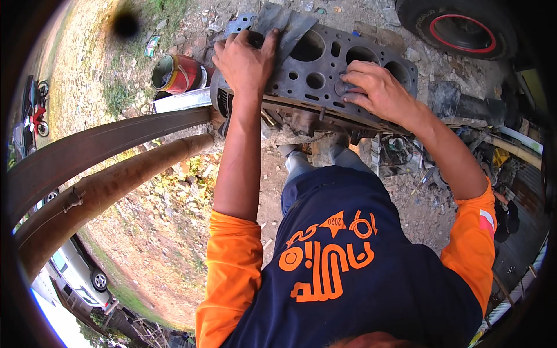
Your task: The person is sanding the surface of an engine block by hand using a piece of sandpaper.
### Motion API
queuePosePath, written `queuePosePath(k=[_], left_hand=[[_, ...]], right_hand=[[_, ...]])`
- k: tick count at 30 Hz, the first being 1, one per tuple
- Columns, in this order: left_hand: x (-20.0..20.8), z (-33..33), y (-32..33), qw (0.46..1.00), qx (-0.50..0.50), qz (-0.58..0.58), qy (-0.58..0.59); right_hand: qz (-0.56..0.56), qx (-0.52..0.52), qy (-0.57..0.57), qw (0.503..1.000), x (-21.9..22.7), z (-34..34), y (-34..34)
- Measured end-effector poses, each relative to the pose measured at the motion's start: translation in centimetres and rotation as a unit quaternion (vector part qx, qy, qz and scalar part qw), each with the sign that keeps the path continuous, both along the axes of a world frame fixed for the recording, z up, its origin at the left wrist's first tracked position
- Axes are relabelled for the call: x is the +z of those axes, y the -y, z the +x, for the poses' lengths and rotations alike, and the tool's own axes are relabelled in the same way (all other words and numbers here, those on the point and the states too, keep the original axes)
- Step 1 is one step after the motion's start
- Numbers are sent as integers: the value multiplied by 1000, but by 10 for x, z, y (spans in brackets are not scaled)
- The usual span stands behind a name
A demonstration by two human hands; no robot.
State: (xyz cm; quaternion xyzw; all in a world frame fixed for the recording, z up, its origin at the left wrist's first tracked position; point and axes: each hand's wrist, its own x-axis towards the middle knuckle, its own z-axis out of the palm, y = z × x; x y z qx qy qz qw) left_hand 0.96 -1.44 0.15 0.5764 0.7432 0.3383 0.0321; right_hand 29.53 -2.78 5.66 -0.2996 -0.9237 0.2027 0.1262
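A dark grey engine block (325, 66) with large round bores lies in front of me, its flat holed face up. A dark, flexible sheet (297, 36) drapes over the block's far left part. My left hand (246, 64) rests at the block's left end, thumb against the sheet and fingers spread apart, curving down. Over the right half of the face, my right hand (376, 90) has its fingers bent together around a small, dark, rounded piece (341, 88). The hand partly hides that piece, so its kind is unclear.
A red and yellow bucket (177, 73) stands left of the block. A rusty pipe (116, 177) and a flat beam (110, 139) run out to the left. A tyre with a red-edged rim (461, 29) lies at the far right. Metal scrap (400, 148) litters the ground.
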Motion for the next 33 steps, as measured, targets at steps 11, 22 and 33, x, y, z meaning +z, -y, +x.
queuePosePath(k=[11,22,33], left_hand=[[-3,-1,-3,1000,13,-2,-15],[4,0,4,1000,5,-1,-5],[3,-1,0,1000,3,-21,5]], right_hand=[[-41,-65,2,997,8,4,-4],[107,-99,-44,988,-31,-4,47],[88,-105,-39,990,-27,8,60]])
